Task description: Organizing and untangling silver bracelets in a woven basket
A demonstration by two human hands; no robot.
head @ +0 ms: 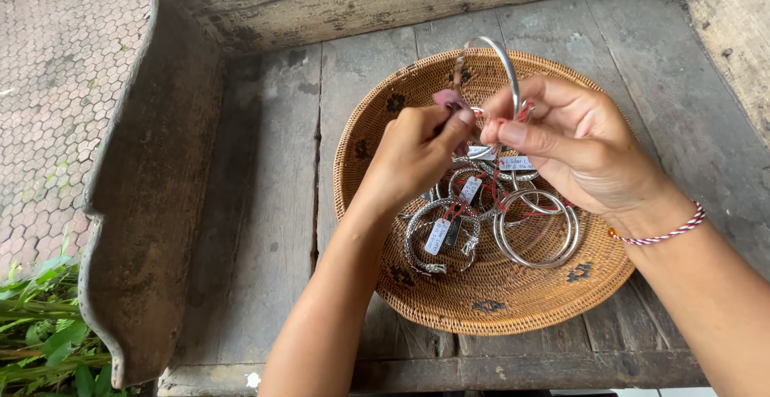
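Note:
A round woven basket (489,297) sits on a weathered wooden table. Several silver bangles (533,228) with red strings and small white tags lie in it. Both hands hover over the basket. My right hand (581,144) pinches a thin open silver bangle (501,60) that arches up above the fingers. My left hand (417,152) has its fingertips closed on a small pink piece (447,99) at that bangle's red string. A red and white cord bracelet (662,235) circles my right wrist.
The grey wooden table (273,220) has a raised carved rim (148,204) on the left and back. Hexagon paving (56,84) lies beyond it at the left, with green plants (44,333) at the lower left.

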